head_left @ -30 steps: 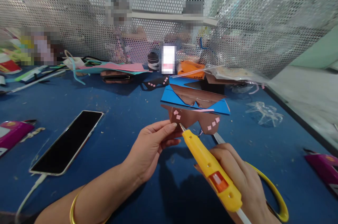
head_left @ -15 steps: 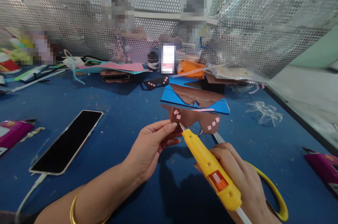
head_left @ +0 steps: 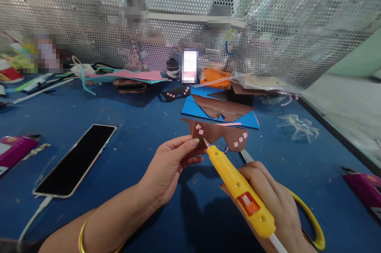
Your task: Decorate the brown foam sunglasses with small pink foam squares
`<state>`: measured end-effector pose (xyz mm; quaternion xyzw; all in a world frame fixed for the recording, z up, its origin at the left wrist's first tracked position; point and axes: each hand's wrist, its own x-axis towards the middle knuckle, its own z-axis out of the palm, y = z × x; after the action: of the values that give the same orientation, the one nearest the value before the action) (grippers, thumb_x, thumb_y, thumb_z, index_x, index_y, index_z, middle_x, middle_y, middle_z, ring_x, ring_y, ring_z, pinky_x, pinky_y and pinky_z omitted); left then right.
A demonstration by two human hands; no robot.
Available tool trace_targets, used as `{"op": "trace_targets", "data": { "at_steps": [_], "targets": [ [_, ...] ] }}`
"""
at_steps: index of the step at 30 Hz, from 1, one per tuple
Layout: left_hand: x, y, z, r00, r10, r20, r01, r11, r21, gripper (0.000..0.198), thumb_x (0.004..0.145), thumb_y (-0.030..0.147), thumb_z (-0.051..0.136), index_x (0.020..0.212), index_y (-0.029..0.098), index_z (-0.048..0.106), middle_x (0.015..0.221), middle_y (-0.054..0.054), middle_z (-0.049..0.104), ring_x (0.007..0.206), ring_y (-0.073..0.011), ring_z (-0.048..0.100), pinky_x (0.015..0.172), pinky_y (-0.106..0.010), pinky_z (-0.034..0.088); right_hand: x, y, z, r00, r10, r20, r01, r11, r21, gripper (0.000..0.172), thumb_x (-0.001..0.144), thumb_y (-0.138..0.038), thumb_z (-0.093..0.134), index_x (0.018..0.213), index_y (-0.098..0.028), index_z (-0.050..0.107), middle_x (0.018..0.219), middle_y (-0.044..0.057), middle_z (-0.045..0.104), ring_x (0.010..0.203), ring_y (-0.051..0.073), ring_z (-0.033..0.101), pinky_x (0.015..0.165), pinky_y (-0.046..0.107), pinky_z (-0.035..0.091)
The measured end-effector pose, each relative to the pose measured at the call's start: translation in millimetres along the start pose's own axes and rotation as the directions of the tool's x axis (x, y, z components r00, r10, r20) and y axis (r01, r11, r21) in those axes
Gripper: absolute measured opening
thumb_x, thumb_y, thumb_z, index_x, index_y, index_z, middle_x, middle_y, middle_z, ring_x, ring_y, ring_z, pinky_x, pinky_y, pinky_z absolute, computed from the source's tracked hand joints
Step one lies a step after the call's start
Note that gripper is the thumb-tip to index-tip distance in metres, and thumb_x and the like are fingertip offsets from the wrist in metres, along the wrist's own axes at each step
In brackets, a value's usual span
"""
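Observation:
My left hand (head_left: pixel 169 167) pinches the left end of a brown paper cut-out (head_left: pixel 218 134) shaped like glasses, with small pink squares stuck on it, held just above the blue table (head_left: pixel 125 141). My right hand (head_left: pixel 268 203) grips a yellow glue gun (head_left: pixel 239 191). The metal nozzle of the gun touches the brown cut-out next to my left thumb. A white glue stick pokes out of the gun's rear end.
A phone (head_left: pixel 76 159) with a cable lies at left. Yellow-handled scissors (head_left: pixel 309 221) lie under my right hand. Blue paper (head_left: pixel 193 108) with another brown cut-out, a black cut-out (head_left: pixel 175 93), paper scraps and an orange tool (head_left: pixel 216 78) sit along the perforated metal screen (head_left: pixel 268 14). Two people sit behind the screen.
The glue gun has shifted very slightly to the right; both hands otherwise stay where they were.

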<state>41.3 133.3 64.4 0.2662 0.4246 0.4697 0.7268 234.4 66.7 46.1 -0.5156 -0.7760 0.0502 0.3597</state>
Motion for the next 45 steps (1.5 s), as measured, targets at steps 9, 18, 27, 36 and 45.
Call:
{"op": "trace_targets", "data": {
  "at_steps": [9, 18, 27, 36, 45],
  "targets": [
    [-0.4, -0.3, 0.7, 1.000, -0.006, -0.006, 0.006, 1.000, 0.005, 0.018, 0.078, 0.024, 0.076, 0.090, 0.011, 0.077, 0.092, -0.010, 0.078, 0.080, -0.0152, 0.070, 0.068, -0.021, 0.055, 0.7, -0.8, 0.2, 1.000, -0.015, -0.012, 0.014, 1.000, -0.018, 0.004, 0.090, -0.017, 0.055, 0.090, -0.021, 0.056, 0.074, 0.000, 0.052, 0.053, 0.012, 0.047, 0.046, 0.025, 0.038],
    [0.0, -0.2, 1.3, 1.000, -0.002, -0.007, 0.002, 1.000, -0.010, 0.015, 0.078, 0.023, 0.076, 0.089, 0.012, 0.077, 0.090, -0.009, 0.078, 0.077, -0.0142, 0.070, 0.067, -0.021, 0.055, 1.3, -0.8, -0.1, 1.000, -0.022, -0.010, 0.022, 1.000, 0.002, 0.005, 0.089, -0.016, 0.055, 0.089, -0.021, 0.056, 0.073, 0.000, 0.052, 0.053, 0.012, 0.047, 0.045, 0.025, 0.038],
    [0.6, 0.5, -0.1, 1.000, 0.000, -0.003, 0.000, 1.000, -0.002, 0.014, 0.079, 0.023, 0.075, 0.089, 0.012, 0.078, 0.089, -0.009, 0.078, 0.077, -0.0141, 0.070, 0.067, -0.020, 0.055, 1.0, -1.1, -0.5, 1.000, -0.020, -0.009, 0.020, 1.000, -0.012, 0.004, 0.090, -0.018, 0.055, 0.091, -0.021, 0.056, 0.075, 0.001, 0.055, 0.054, 0.012, 0.050, 0.046, 0.025, 0.040],
    [-0.6, 0.1, 0.0, 1.000, 0.008, 0.010, -0.008, 1.000, 0.002, 0.017, 0.080, 0.025, 0.075, 0.091, 0.013, 0.078, 0.091, -0.009, 0.079, 0.084, -0.0165, 0.072, 0.068, -0.020, 0.054, 0.4, -1.7, -0.1, 0.999, -0.003, -0.034, 0.002, 1.000, -0.013, 0.012, 0.089, -0.016, 0.055, 0.100, -0.020, 0.059, 0.090, 0.006, 0.063, 0.065, 0.015, 0.061, 0.053, 0.027, 0.048],
    [-0.7, 0.9, 0.2, 1.000, 0.018, -0.016, -0.017, 1.000, 0.002, 0.015, 0.079, 0.025, 0.076, 0.088, 0.013, 0.078, 0.090, -0.009, 0.078, 0.080, -0.0149, 0.071, 0.066, -0.019, 0.054, 1.1, -2.3, -0.2, 1.000, -0.014, -0.020, 0.014, 1.000, 0.018, 0.009, 0.091, -0.023, 0.055, 0.098, -0.020, 0.059, 0.087, 0.006, 0.065, 0.063, 0.015, 0.062, 0.051, 0.026, 0.047]
  ]
}}
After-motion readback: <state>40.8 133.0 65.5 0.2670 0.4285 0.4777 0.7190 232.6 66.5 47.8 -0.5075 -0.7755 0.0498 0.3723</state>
